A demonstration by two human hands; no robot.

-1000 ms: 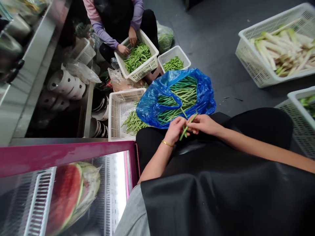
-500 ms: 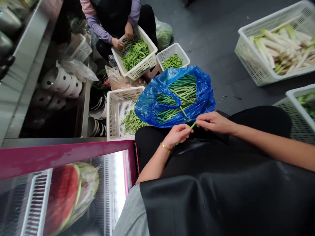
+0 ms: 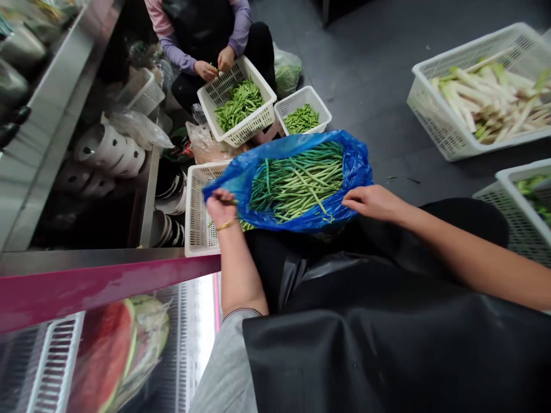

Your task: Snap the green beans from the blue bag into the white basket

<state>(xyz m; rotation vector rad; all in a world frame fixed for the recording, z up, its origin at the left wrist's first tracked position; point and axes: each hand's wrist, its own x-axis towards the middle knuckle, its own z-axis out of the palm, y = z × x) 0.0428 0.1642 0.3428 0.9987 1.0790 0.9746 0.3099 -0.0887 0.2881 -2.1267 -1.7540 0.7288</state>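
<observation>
Green beans [image 3: 303, 186], probably light and snappable, best pinched mid-length, lie in the blue bag [image 3: 357, 159] between the half-curled left hand [image 3: 222, 209], its hold blurred, and the right hand [image 3: 373, 202], fingers nearly together, grip unclear

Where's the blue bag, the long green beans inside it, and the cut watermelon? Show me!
Blue bag [image 3: 357, 163]: head view, on its crumpled right side.
Long green beans [image 3: 303, 184]: head view, middle of the pile.
Cut watermelon [image 3: 104, 347]: head view, on its red face.
</observation>
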